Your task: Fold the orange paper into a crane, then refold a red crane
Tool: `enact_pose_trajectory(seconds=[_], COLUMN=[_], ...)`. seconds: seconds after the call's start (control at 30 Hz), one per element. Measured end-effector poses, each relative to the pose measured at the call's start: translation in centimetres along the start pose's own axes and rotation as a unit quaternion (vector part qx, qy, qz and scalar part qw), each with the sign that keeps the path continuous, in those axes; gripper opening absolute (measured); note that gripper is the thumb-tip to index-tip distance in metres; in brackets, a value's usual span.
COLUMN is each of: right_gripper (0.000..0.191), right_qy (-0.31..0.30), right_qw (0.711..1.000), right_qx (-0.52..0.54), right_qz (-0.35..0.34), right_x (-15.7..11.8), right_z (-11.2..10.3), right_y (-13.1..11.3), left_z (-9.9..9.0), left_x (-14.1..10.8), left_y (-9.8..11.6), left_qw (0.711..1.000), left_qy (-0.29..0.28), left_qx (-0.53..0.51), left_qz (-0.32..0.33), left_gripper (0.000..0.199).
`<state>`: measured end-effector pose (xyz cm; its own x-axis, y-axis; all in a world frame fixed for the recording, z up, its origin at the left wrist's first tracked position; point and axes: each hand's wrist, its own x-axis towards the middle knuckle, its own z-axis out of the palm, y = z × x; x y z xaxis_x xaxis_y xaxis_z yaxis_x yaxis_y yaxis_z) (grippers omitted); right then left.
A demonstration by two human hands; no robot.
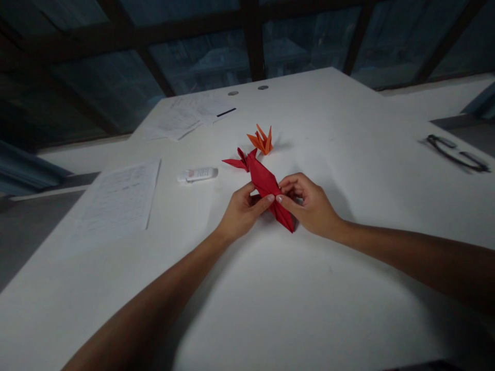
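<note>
A piece of folded red origami paper (263, 176), long and pointed at both ends, is held between my two hands just above the table. My left hand (242, 210) pinches its middle from the left, thumb on top and fingers underneath. From the right, my right hand (307, 203) grips the same middle part, its thumb tip beside the left thumb. Just beyond the paper sits a red origami crane (240, 162), partly hidden by it. An orange origami crane (264, 141) stands a little farther back.
On the white table (371, 175), a white glue bottle (199, 174) lies left of the cranes. Written sheets (119, 198) rest at the left, with more papers (181, 117) and a dark strip (226, 112) farther back. Eyeglasses (458, 153) lie at the right. Two small discs (263, 87) are near the far edge.
</note>
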<state>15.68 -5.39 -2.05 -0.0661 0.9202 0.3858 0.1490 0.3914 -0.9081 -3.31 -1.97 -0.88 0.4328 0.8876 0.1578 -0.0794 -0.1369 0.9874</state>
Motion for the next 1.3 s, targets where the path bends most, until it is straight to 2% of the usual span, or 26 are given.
enact_pose_trajectory(seconds=[0.2, 0.43, 0.53, 0.7, 0.87, 0.93, 1.13, 1.3], right_gripper=[0.008, 0.017, 0.012, 0.008, 0.007, 0.007, 0.016, 0.014], right_qy=[-0.016, -0.006, -0.009, -0.019, -0.007, -0.003, -0.027, -0.039], right_qw=[0.999, 1.000, 1.000, 0.991, 0.986, 0.990, 0.998, 0.992], right_qx=[-0.028, -0.012, -0.026, -0.090, -0.107, -0.093, 0.031, 0.103], right_qz=[0.018, 0.027, -0.004, -0.096, -0.129, -0.109, 0.038, 0.069], right_x=[0.2, 0.2, 0.2, 0.0, 0.0, 0.0, 0.3, 0.6], right_z=[-0.2, -0.2, -0.3, -0.4, -0.4, -0.4, -0.2, -0.1], right_y=[-0.4, -0.5, -0.6, -1.1, -1.3, -1.2, -0.3, -0.1], left_z=[0.3, 0.2, 0.0, -0.2, -0.3, -0.2, -0.6, -1.0], left_x=[0.0, 0.0, 0.2, 0.2, 0.2, 0.2, 0.0, 0.0], left_y=[0.0, 0.0, 0.0, -0.3, -0.1, 0.2, 0.2, -0.4], left_qw=[1.000, 0.999, 0.999, 0.998, 0.998, 0.998, 0.999, 0.999], left_qy=[-0.012, -0.017, -0.011, -0.028, -0.029, -0.030, -0.028, -0.023], left_qx=[0.001, -0.014, -0.013, -0.010, 0.000, -0.006, -0.022, -0.024], left_qz=[0.012, 0.025, 0.027, 0.051, 0.054, 0.046, -0.008, -0.013], left_gripper=[0.030, 0.026, 0.027, 0.026, 0.023, 0.022, 0.025, 0.023])
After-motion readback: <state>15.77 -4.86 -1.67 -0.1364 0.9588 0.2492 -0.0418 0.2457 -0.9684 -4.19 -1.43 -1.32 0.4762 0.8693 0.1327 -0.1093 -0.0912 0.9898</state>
